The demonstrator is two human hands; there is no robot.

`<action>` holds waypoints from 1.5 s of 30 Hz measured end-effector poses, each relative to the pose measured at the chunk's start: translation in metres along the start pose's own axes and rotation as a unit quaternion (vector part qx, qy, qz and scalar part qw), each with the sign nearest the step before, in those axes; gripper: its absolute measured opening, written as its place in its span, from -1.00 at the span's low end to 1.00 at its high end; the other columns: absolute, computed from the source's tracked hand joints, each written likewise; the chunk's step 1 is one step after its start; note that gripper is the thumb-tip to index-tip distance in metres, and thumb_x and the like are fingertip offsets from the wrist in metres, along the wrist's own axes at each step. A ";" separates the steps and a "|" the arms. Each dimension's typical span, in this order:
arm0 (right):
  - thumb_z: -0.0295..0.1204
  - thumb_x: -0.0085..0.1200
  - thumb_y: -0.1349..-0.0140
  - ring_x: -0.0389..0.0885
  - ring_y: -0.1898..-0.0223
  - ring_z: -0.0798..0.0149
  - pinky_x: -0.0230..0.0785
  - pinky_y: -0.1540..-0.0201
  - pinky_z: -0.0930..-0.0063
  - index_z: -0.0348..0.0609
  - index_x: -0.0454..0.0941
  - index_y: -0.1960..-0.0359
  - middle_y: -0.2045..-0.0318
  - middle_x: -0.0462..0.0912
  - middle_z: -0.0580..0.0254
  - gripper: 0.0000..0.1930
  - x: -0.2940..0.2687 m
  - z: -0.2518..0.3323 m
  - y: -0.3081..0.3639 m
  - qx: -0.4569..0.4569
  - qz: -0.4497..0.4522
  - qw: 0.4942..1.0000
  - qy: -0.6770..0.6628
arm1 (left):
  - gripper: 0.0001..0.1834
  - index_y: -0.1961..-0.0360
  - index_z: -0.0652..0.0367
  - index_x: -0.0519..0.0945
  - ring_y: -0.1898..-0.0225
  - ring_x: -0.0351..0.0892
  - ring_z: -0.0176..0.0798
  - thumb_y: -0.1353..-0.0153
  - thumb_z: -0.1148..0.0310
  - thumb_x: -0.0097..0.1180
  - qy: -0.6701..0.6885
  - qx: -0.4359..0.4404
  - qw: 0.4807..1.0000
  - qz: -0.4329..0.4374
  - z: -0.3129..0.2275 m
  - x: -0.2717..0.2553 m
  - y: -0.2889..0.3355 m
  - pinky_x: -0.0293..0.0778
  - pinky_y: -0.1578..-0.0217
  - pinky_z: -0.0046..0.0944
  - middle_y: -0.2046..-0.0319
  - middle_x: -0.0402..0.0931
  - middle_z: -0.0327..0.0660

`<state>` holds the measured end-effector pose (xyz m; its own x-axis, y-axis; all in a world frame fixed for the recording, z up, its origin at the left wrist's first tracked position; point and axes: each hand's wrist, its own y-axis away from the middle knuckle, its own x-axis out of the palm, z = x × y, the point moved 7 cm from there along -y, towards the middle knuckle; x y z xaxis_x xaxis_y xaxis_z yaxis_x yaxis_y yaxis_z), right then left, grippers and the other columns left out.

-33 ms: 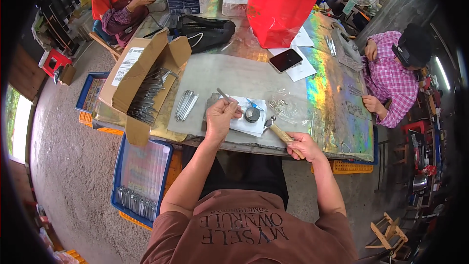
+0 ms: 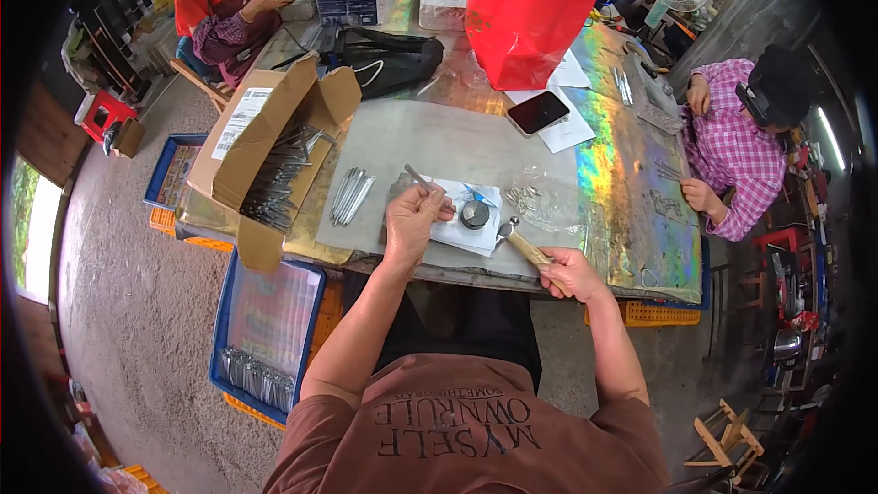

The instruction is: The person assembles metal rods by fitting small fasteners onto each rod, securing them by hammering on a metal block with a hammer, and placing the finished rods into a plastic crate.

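My left hand [image 2: 416, 220] is closed, pinching a thin metal rod [image 2: 413, 172] whose flat end sticks out beyond the fingers. In my right hand [image 2: 569, 273] is a hammer [image 2: 530, 254] with a pale wooden handle, gripped near its end. The metal head points away from me, close beside a round dark block [image 2: 475, 214]. That block rests on white paper [image 2: 462, 236] at the table's near side. A bundle of silvery rods [image 2: 351, 198] lies left of my left hand. Small metal pieces [image 2: 523, 199] lie on clear plastic beyond the hammer.
An open cardboard box [image 2: 233, 160] full of metal rods stands at the left. Behind are a black bag [image 2: 398, 62], a red bag [image 2: 526, 18] and a phone [image 2: 538, 113]. A blue crate [image 2: 311, 329] stands below the table's left edge. Co-workers sit far left and right.
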<state>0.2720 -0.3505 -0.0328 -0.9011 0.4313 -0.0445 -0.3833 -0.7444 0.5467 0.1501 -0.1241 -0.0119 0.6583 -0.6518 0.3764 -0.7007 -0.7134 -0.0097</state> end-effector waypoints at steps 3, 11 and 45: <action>-0.41 -0.02 -0.08 0.36 0.75 0.41 0.21 0.67 0.55 -0.24 0.45 0.13 0.69 0.42 0.27 -0.69 -0.004 0.012 0.003 -0.051 -0.082 0.980 0.173 | -0.85 0.41 0.30 0.47 0.52 0.47 -0.44 -0.14 0.40 0.02 0.031 -0.014 0.999 -0.023 -0.002 -0.011 0.004 0.40 0.50 -0.53 0.52 0.49 -0.20; -0.44 0.02 0.01 0.47 0.43 0.04 0.32 0.39 0.31 -0.26 0.49 0.32 0.44 0.47 0.03 -0.79 -0.001 0.038 0.030 -0.315 -0.298 0.792 0.430 | -0.88 0.41 0.29 0.48 0.53 0.42 -0.50 -0.13 0.43 0.01 -0.151 0.044 0.984 -0.086 -0.031 -0.092 0.001 0.36 0.52 -0.50 0.55 0.46 -0.30; -0.59 -0.10 -0.10 0.45 0.44 0.16 0.30 0.40 0.46 -0.36 0.45 0.33 0.44 0.45 0.06 -0.87 0.015 0.039 0.048 -0.386 -0.343 0.804 0.297 | -0.85 0.44 0.25 0.48 0.30 0.43 0.03 0.05 0.55 -0.14 -0.811 0.073 0.575 -0.078 -0.075 -0.162 -0.012 0.41 0.33 -0.05 0.38 0.41 0.00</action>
<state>0.2475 -0.3599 0.0253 -0.2748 0.7261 -0.6302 -0.6361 -0.6288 -0.4471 0.0315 0.0098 -0.0031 0.1837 0.1250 -0.9750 -0.6455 -0.7327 -0.2156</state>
